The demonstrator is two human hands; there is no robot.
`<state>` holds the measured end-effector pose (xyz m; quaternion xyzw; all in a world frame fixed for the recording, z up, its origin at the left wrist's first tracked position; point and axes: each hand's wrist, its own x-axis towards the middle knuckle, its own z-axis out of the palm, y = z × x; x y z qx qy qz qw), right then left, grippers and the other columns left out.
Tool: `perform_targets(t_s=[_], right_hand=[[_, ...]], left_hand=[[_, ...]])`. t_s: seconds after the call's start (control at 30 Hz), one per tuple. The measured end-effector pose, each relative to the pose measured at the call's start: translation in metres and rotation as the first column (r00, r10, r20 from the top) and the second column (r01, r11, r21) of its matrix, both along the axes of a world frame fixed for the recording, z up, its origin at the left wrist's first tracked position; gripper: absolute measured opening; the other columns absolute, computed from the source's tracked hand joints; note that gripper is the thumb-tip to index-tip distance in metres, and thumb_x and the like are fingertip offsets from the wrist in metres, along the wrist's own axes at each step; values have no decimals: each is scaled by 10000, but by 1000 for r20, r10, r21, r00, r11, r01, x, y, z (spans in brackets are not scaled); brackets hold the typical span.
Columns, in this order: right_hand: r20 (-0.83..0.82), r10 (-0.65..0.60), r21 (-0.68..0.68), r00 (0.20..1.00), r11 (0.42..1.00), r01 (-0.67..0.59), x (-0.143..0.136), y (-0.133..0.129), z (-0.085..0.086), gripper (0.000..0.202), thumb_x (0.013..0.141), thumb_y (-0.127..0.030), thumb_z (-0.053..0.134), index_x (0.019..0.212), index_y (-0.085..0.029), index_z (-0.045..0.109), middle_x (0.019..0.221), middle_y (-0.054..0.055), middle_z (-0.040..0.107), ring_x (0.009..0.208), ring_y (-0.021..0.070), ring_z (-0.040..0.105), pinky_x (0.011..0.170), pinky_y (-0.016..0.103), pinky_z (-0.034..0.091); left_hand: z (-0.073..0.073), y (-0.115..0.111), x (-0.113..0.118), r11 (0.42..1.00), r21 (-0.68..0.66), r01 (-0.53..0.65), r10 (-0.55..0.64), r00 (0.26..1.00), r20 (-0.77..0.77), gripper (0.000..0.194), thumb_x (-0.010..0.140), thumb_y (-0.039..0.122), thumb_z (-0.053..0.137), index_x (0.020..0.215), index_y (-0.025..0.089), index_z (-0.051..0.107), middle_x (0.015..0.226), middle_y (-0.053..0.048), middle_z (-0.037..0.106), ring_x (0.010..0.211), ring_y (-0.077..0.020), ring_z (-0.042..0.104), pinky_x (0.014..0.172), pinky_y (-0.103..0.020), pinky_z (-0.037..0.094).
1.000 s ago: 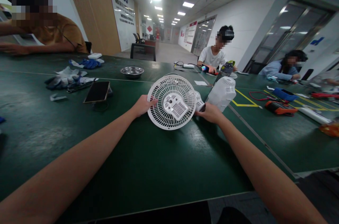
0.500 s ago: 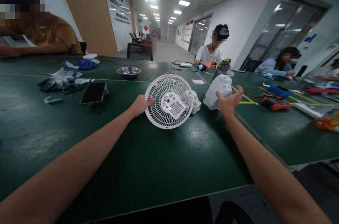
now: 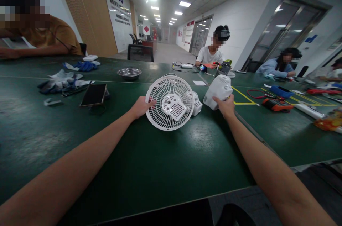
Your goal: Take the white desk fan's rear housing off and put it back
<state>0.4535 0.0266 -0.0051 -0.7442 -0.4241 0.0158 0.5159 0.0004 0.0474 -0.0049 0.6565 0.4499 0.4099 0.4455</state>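
Note:
My left hand [image 3: 141, 107] is closed on the rim of a round white fan grille [image 3: 157, 112], thumb in front. The grille is tilted, with a slotted plate at its centre. Right behind it sits a small white slotted housing [image 3: 197, 104], partly hidden. To the right, my right hand [image 3: 226, 106] grips a white plastic housing [image 3: 217, 89] with vent slots near its top. The fingers on its far side are mostly hidden. Behind this housing stands a grey and yellow-green object [image 3: 226, 66] that I cannot identify.
On the left lie gloves [image 3: 62, 78] and a dark-screened tablet or phone [image 3: 93, 95]. A metal bowl [image 3: 129, 73] stands farther back. Rightward are an orange and black meter [image 3: 277, 105] and a blue box [image 3: 281, 91]. Several people sit around the green table [image 3: 160, 169].
My right hand has closed from a spread-finger hold to a firmer grip on the white housing, which has shifted very slightly left. My left hand and the grille stay almost still.

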Motion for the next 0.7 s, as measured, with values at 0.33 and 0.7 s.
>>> perform_targets(t_s=[0.33, 0.7], right_hand=[[45, -35, -136, 998, 990, 41, 1, 0, -4, 843, 504, -518, 883, 1174, -218, 468, 1269, 156, 648, 1174, 353, 628, 1003, 485, 492], [27, -31, -173, 999, 984, 35, 18, 0, -3, 990, 527, -467, 881, 1340, -186, 391, 1301, 179, 610, 1201, 360, 605, 1035, 497, 468]], left_hand=[[-1, 2, -1, 1000, 19, 5, -5, 1000, 7, 328, 827, 434, 732, 944, 129, 704, 830, -80, 757, 744, -238, 723, 750, -412, 587], [-7, 6, -1, 998, 63, 5, -5, 1000, -13, 299, 830, 415, 724, 937, 136, 710, 834, -84, 763, 733, -232, 719, 748, -406, 582]])
